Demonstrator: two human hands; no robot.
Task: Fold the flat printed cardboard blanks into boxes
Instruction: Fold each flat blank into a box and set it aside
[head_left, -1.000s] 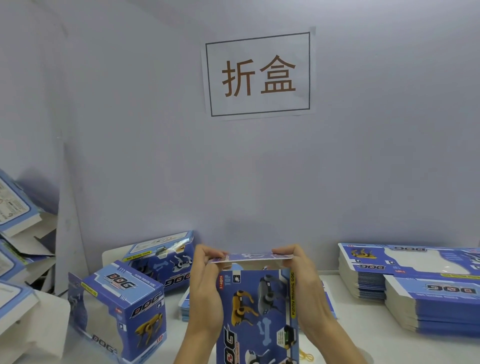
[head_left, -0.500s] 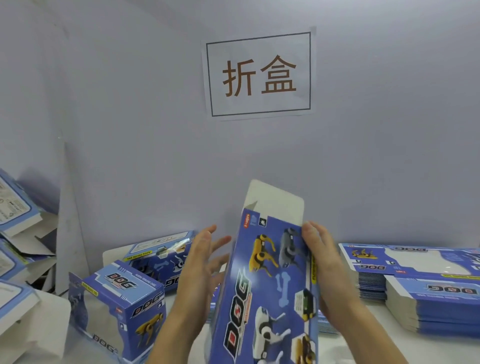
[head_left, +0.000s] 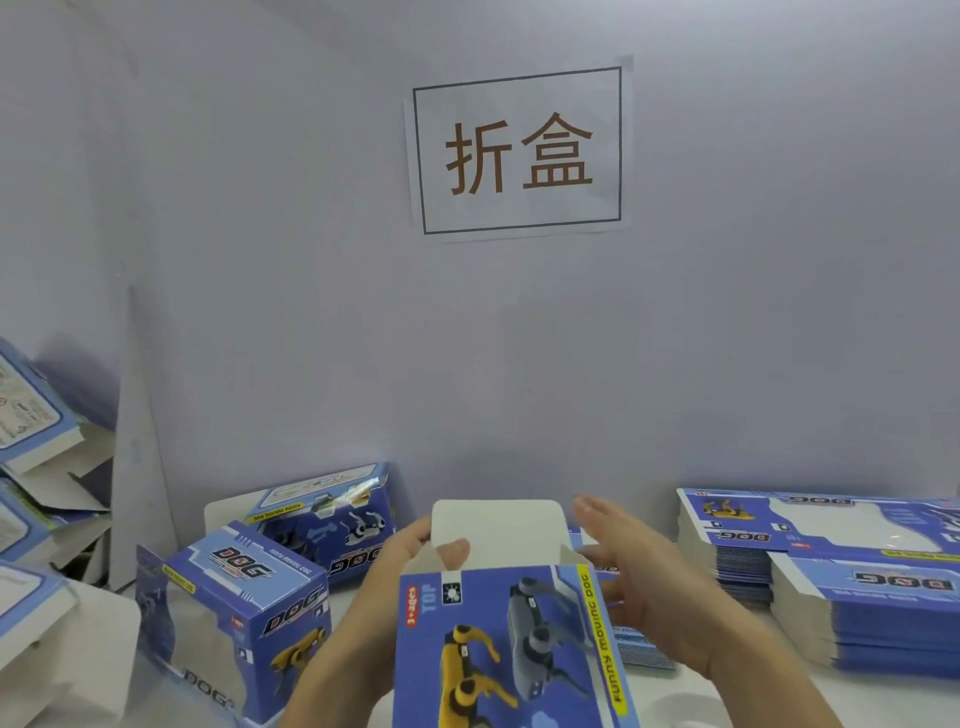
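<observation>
I hold a blue printed box (head_left: 511, 649) with yellow and grey robot dogs, opened into a tube, low in the middle of the view. Its white top flap (head_left: 496, 530) stands up at the far end. My left hand (head_left: 410, 558) grips the box's left side, thumb pressed on the white flap. My right hand (head_left: 634, 577) is at the box's right side with fingers spread, slightly blurred, seemingly not gripping. Stacks of flat blue blanks (head_left: 831, 566) lie on the table to the right.
Two folded blue boxes (head_left: 244, 608) (head_left: 332, 514) stand on the white table at the left. More boxes and blanks (head_left: 31, 426) pile up at the far left edge. A thin stack of blanks (head_left: 639, 647) lies under my right hand. A paper sign (head_left: 519, 156) hangs on the wall.
The box has come down and turned upright toward me, its top flap now raised. My left hand has taken hold of the flap end, and my right hand has come off the box's side.
</observation>
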